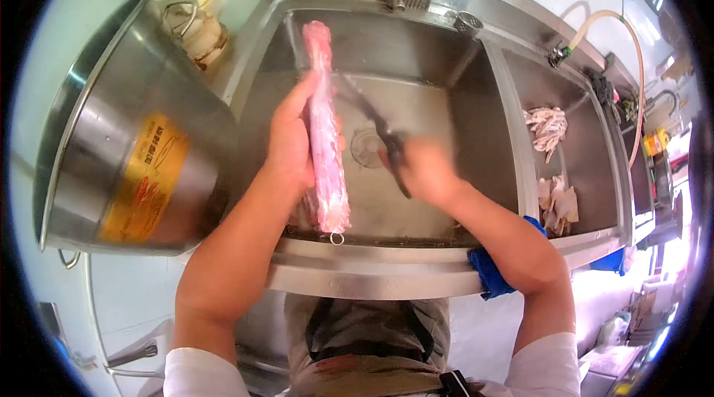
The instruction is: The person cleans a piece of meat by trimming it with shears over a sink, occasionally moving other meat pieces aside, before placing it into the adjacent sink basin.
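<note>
My left hand (288, 140) is wrapped round a long piece of raw pink meat (325, 152), held lengthwise over the left part of the sink basin (472, 137). The meat is narrow at its far end, and a small pale ring (337, 238) hangs at the near end. In my right hand (424, 170), smeared by motion, is a knife (385, 129) with a dark handle. Its blurred blade points up and left toward the meat. Below the knife lies the round drain (365, 147) on the basin floor.
A big steel pot (201, 144) with a yellow label stands left of the sink. The smaller right basin (595, 181) holds pale stringy pieces (547, 128) and flat scraps (558, 204). A blue cloth (491, 276) hangs on the front rim. A hose (638, 85) arches at the right.
</note>
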A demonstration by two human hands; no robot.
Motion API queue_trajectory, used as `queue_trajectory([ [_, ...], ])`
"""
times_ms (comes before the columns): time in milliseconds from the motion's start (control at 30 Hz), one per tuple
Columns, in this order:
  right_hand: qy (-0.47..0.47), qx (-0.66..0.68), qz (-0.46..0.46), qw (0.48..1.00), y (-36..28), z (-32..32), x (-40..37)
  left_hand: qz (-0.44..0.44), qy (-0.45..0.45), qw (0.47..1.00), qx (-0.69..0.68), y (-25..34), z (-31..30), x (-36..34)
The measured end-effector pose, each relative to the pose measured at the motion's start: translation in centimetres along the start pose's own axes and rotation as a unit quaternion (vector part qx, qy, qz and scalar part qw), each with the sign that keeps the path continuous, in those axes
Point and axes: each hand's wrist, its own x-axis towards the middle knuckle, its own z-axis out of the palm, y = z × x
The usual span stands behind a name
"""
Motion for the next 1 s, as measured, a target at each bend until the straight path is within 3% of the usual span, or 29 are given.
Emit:
queue_trajectory([
  [133,0.057,-0.046,-0.068,0.995,-0.9,0.2,-1.1,0.003,-0.025,0.999,-0.023,0.6,1.2,-1.0],
  [267,0.107,-0.101,-0.061,0.987,-0.2,0.9,-0.7,0.003,-0.020,0.999,-0.039,0.3,1.8,-1.1],
  [367,0.053,-0.087,-0.019,0.995,0.0,0.5,-0.3,-0.021,-0.026,0.999,-0.028,-0.1,0.0,-0.3],
  [467,0.062,0.054,-0.024,0.996,0.6,0.8,-0.4,-0.020,-0.031,0.998,-0.055,-0.5,-0.1,0.3],
  [567,0.078,0.089,-0.038,0.992,0.4,0.5,-0.5,-0.013,-0.030,0.997,-0.070,-0.4,-0.2,0.3],
  [767,0.096,-0.045,-0.103,0.989,0.8,1.0,-1.1,-0.015,0.000,1.000,-0.015,-0.4,0.1,0.1],
  [900,0.044,-0.082,-0.052,0.994,0.0,1.1,-1.0,-0.022,0.046,0.999,-0.010,-0.5,1.3,-0.7],
  [1000,0.031,-0.033,-0.013,0.999,0.9,1.5,-0.5,-0.009,-0.007,1.000,-0.002,-0.6,-0.3,0.2],
])
